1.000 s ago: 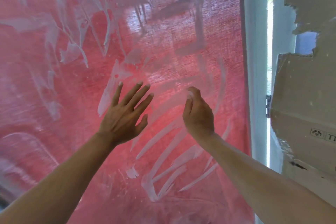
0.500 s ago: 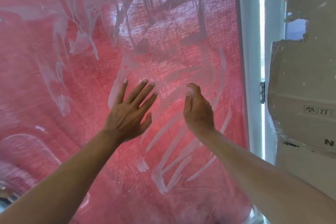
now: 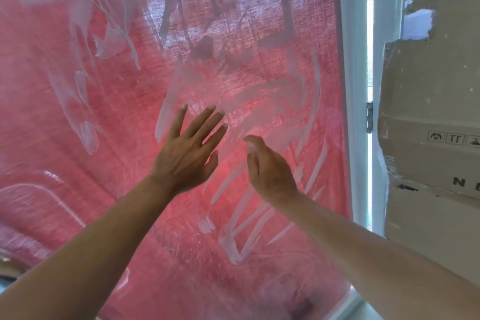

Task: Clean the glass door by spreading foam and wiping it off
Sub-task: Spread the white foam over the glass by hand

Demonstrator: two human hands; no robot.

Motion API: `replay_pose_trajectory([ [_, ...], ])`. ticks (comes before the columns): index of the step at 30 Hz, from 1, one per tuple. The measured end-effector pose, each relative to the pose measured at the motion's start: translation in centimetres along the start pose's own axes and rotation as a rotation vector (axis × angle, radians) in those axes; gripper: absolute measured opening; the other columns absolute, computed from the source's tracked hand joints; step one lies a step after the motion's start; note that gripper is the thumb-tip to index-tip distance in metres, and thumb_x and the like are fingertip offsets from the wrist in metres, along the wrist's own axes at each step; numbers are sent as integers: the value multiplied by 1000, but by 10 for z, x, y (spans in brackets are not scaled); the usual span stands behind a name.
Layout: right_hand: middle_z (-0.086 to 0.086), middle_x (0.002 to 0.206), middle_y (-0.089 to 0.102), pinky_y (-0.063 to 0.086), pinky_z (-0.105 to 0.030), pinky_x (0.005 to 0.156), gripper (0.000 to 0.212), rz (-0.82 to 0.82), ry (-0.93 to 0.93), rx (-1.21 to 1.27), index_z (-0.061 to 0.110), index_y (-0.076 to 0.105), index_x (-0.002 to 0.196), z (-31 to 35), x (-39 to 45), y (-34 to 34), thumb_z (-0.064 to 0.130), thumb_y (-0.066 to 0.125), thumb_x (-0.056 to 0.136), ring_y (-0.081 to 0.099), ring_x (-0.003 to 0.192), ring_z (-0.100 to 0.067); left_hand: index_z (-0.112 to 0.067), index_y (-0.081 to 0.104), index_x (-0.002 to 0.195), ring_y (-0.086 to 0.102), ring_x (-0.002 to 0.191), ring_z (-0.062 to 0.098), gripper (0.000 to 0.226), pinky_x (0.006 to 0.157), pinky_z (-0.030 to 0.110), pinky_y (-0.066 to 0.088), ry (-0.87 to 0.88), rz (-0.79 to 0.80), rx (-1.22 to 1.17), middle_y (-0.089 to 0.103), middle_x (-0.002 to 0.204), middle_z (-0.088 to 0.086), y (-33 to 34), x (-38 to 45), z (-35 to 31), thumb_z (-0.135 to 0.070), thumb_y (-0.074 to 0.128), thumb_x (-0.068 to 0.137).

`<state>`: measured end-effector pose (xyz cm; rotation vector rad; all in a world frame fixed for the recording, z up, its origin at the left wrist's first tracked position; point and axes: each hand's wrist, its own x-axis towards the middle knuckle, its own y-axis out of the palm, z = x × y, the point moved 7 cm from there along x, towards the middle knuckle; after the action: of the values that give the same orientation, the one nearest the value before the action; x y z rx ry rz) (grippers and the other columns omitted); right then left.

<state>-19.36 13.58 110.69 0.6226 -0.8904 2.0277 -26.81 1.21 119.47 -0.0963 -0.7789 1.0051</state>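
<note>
White foam streaks [image 3: 241, 226] on smooth glass door [image 3: 109, 122]

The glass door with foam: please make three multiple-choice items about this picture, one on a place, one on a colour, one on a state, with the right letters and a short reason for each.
1. Where is the cardboard relative to the glass door?
A. To its right, past the white frame
B. To its left
C. Lying below the hands

2. What colour is the cloth seen through the glass?
A. Green
B. Red-pink
C. Black

3. How is the left hand held?
A. Closed in a fist
B. Gripping a sponge
C. Fingers straight and spread, toward the glass

Answers:
1. A, the brown cardboard stands beyond the white frame on the right side.
2. B, the woven cloth behind the foam streaks is red-pink.
3. C, the left hand's fingers are extended and apart and hold nothing; the right hand is seen edge-on beside it.
</note>
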Motion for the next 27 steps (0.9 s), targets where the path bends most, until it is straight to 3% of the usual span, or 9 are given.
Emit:
replay_pose_trajectory([
  [4, -10, 116, 71, 57, -45, 77, 34, -134, 128, 2, 24, 44, 143, -31, 8, -33, 26, 36, 110, 69, 99, -35, -5, 56, 142, 31, 153, 34, 51, 124, 67, 5, -3, -5, -19, 40, 160, 16, 8, 13, -8, -27, 59, 96],
  [10, -9, 122, 70, 59, -50, 81, 31, -148, 247, -40, 31, 38, 141, -67, 5, -43, 31, 33, 110, 69, 103, -36, -8, 54, 146, 28, 154, 34, 52, 122, 69, 13, 38, 8, -31, 39, 161, 14, 28, 40, -30, -27, 58, 98],
  [13, -9, 115, 71, 54, -40, 74, 31, -66, 164, -72, 27, 42, 139, -69, 4, -29, 28, 36, 109, 69, 96, -36, -8, 56, 144, 28, 154, 34, 51, 122, 69, 12, 31, 6, -1, 40, 161, 13, 35, 47, -35, -28, 58, 98],
  [16, -9, 109, 72, 52, -40, 75, 29, 26, 48, -96, 21, 46, 137, -59, -2, -10, 27, 37, 109, 69, 93, -37, -7, 57, 143, 29, 153, 34, 49, 122, 69, 13, 27, 5, 4, 40, 161, 13, 38, 46, -36, -28, 57, 99],
  [21, 1, 84, 60, 58, -43, 64, 19, -100, 234, -68, 21, 43, 123, -92, 16, -43, 28, 31, 111, 67, 79, -35, -7, 59, 141, 31, 153, 34, 47, 122, 69, 11, 15, 13, -21, 40, 161, 13, 36, 46, -35, -26, 56, 99],
  [27, -12, 114, 71, 60, -51, 77, 25, -104, 250, -63, 29, 38, 135, -105, 23, -64, 30, 32, 111, 70, 96, -38, -6, 60, 139, 32, 152, 35, 45, 120, 72, 12, -7, -4, -26, 43, 159, 15, 35, 55, -41, -26, 57, 98],
])
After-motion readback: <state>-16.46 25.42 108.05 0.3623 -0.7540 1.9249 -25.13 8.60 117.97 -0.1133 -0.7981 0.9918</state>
